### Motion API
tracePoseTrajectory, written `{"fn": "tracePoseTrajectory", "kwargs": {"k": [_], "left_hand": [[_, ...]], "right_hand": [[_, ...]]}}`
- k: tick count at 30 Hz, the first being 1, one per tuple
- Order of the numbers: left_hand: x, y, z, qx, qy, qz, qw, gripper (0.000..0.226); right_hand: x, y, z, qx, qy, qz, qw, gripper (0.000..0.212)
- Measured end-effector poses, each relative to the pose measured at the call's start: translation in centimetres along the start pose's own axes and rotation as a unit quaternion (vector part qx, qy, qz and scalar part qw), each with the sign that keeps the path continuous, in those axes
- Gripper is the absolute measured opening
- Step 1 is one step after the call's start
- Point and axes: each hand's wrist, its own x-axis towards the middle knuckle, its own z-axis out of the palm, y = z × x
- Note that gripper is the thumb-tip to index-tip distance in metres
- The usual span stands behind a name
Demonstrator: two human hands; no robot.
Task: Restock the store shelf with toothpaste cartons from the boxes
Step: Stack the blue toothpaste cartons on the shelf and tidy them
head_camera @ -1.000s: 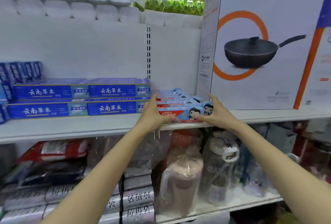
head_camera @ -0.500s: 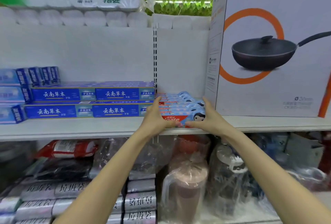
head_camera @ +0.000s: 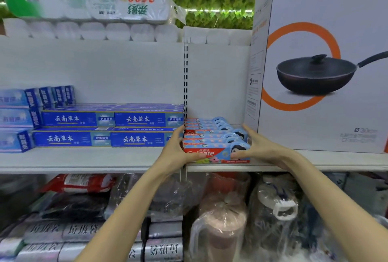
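Shelf [head_camera: 84,160], middle tier | toothpaste cartons [head_camera: 216,153], red and blue, lie in a row front to back, front one at the shelf edge | left hand [head_camera: 176,148] grasps the row's left end, thumb across the front carton | right hand [head_camera: 260,146] grasps the right end | blue cartons [head_camera: 109,127] stacked just left | pan box [head_camera: 315,62] just right
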Motion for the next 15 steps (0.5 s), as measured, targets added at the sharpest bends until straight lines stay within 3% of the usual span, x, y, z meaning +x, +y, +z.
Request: {"fn": "tracePoseTrajectory", "kwargs": {"k": [4, 13, 15], "left_hand": [[-0.03, 0.04, 0.19, -0.007, 0.003, -0.001, 1.000, 0.100], [-0.32, 0.37, 0.24, -0.018, 0.005, -0.003, 1.000, 0.096], [-0.38, 0.46, 0.29, -0.018, 0.008, -0.004, 1.000, 0.097]], "right_hand": [[0.33, 0.44, 0.23, 0.030, 0.012, -0.009, 0.999, 0.117], [-0.10, -0.36, 0.90, 0.072, -0.024, -0.049, 0.996, 0.082], [-0.01, -0.36, 0.92, 0.079, -0.028, -0.056, 0.995, 0.083]]}}
